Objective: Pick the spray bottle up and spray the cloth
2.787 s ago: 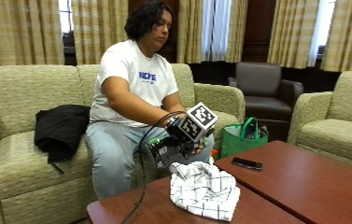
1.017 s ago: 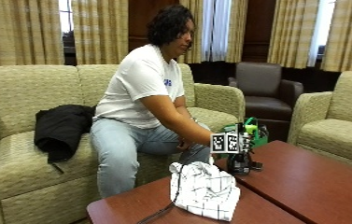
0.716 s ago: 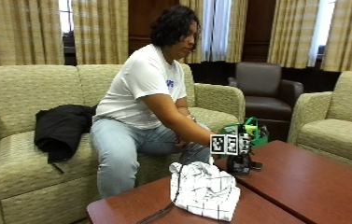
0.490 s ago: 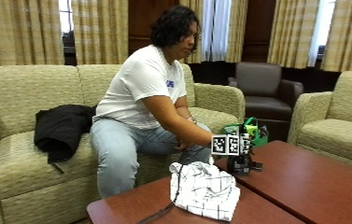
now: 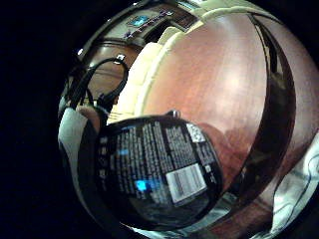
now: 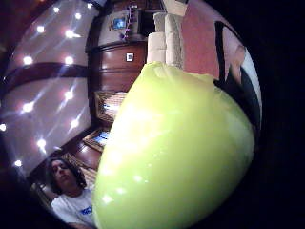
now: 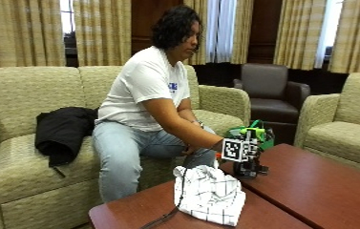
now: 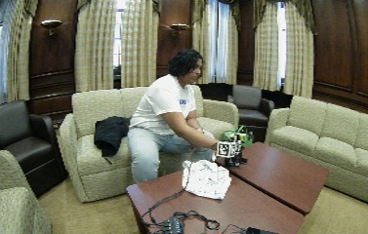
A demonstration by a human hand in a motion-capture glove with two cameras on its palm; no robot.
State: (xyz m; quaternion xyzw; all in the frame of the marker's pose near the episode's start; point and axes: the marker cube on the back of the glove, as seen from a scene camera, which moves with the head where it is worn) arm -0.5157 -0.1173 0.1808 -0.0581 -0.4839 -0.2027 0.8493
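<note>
The spray bottle (image 7: 250, 164) has a dark body and a lime green top, and it stands upright on the brown table (image 7: 306, 191), just right of the cloth. My gloved right hand (image 7: 248, 149) is wrapped round its upper part and holds it. In the palm views the bottle's dark label (image 5: 159, 169) and its green top (image 6: 176, 152) lie right against the palm. The white checked cloth (image 7: 210, 193) lies crumpled near the table's front edge, a short way left of the bottle. The person's other hand is hidden.
A green bag (image 7: 238, 131) sits behind the bottle, beside the sofa (image 7: 33, 157). A small black thing (image 7: 263, 169) lies on the table by the bottle's foot. A black jacket (image 7: 62, 131) lies on the sofa. Cables (image 8: 177, 222) trail over the table's near end.
2.8 s ago my hand held the bottle raised over the cloth. It has since moved right and down, and the bottle stands on the table. Over the last second hardly anything moved.
</note>
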